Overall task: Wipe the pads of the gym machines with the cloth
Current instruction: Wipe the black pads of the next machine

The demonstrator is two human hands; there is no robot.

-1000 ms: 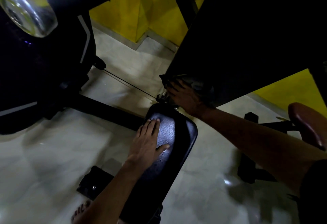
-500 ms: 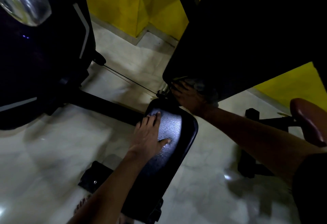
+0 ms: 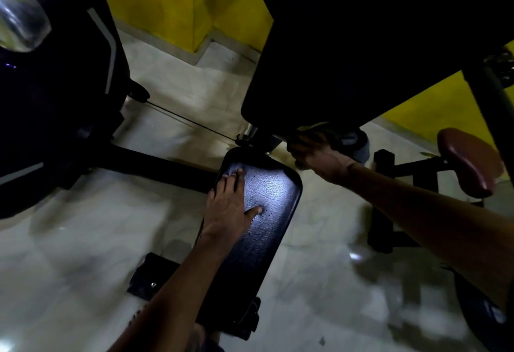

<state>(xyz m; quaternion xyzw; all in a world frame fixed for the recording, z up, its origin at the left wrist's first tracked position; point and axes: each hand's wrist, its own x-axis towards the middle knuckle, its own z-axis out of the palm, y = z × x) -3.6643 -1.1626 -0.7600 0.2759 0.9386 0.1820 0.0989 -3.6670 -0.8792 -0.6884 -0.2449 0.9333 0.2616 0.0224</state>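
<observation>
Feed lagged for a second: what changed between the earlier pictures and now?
The right hand, holding the cloth, slid rightward along the lower edge of the back pad. The left hand stayed flat on the seat pad.

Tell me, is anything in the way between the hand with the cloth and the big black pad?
Nothing visible is. The right hand holds the cloth right at the bottom edge of the big black pad. The left hand lies flat on the seat pad lower down, out of the way.

Textured glossy black seat pad [image 3: 267,212] (leather-like), polished pale floor [image 3: 83,240]
</observation>
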